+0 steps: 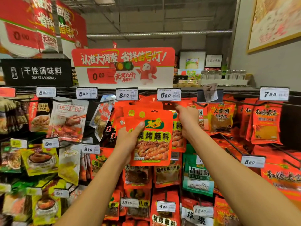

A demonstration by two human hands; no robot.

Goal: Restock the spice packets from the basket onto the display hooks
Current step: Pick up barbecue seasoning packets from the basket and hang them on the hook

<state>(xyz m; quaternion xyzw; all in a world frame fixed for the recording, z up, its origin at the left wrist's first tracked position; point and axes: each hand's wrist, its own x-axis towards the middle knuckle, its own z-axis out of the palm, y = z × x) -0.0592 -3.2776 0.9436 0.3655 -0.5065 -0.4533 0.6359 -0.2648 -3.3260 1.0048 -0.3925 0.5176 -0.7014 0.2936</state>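
My left hand (128, 141) grips a red-orange spice packet (151, 137) by its left edge, thumb on the front, and holds it upright in front of the display. The packet's hang hole sits just below the hook (170, 104) under the 6.80 price tag (169, 94). My right hand (187, 121) is raised beside it, index finger stretched up to that hook and the hanging packets (177, 132) of the same kind. Its other fingers curl out of sight behind them. No basket is in view.
Rows of hooks with red, green and yellow seasoning packets fill the wall. Price tags 8.50 (127, 94) and 7.99 (274, 94) flank the hook. A red promotional sign (123, 66) stands above, and a black "Dry Seasoning" sign (36, 72) is at left.
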